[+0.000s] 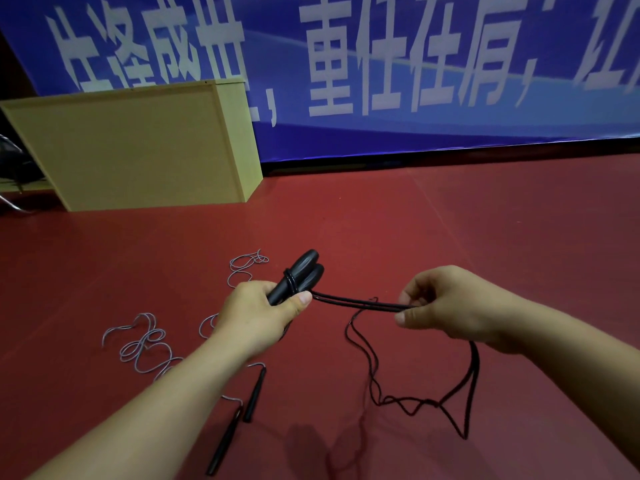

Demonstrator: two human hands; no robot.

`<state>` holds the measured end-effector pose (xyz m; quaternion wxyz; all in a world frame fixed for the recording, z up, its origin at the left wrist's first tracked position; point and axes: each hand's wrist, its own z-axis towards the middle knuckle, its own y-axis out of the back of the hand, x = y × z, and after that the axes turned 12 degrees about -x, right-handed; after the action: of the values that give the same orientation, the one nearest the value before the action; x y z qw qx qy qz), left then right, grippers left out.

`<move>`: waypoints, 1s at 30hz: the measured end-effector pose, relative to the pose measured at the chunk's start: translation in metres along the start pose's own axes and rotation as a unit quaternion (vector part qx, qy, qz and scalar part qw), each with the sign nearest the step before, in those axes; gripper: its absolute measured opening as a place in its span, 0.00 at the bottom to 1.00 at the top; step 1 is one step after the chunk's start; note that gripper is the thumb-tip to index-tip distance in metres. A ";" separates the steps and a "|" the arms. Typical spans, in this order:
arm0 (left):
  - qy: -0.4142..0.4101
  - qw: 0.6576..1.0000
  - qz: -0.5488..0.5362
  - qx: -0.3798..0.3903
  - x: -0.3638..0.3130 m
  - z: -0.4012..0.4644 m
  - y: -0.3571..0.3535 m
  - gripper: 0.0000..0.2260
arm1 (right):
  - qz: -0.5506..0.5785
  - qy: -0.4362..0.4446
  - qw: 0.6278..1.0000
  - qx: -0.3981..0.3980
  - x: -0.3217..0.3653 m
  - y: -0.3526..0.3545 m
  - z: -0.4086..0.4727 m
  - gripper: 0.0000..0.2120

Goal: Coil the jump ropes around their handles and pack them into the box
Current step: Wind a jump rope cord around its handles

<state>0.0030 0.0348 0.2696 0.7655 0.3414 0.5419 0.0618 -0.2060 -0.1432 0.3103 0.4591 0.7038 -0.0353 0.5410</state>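
Barely started: my left hand (258, 315) grips paired black handles (299, 277), one wrap on, long axis pointing up-right toward banner; right hand (446, 306) pinches doubled black rope (360, 302), rest trailing on red floor (485, 220); grey rope (145, 344) uncoiled near floor's left edge; no box identified

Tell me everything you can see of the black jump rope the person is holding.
The black jump rope has two thick dark handles held side by side in the left hand, with a few turns of cord round them. A doubled length runs taut to the right hand, which pinches it. The rest hangs in loose kinked loops down to the red floor.
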 end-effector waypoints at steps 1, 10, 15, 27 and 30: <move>-0.003 1.000 0.005 0.001 0.000 -0.001 0.001 0.25 | -0.009 -0.006 1.000 0.009 0.000 0.000 0.000 0.08; 0.005 0.999 0.041 0.027 0.011 -0.008 0.002 0.07 | -0.032 -0.033 0.999 0.020 0.000 -0.002 -0.001 0.19; 0.034 0.994 0.068 0.083 0.017 -0.006 0.001 0.10 | 0.058 0.006 0.998 0.014 0.007 -0.003 -0.005 0.14; -0.014 0.971 0.184 0.154 -0.007 -0.021 -0.003 0.12 | 0.218 0.032 0.975 0.037 0.017 -0.006 -0.009 0.05; -0.056 0.949 0.187 0.248 -0.015 -0.031 -0.003 0.09 | 0.226 0.038 0.973 0.034 0.016 -0.007 -0.007 0.05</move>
<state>-0.0310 0.0397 0.2737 0.6606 0.6186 0.4227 0.0483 -0.2008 -0.1275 0.3185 0.3021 0.6719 -0.1575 0.6576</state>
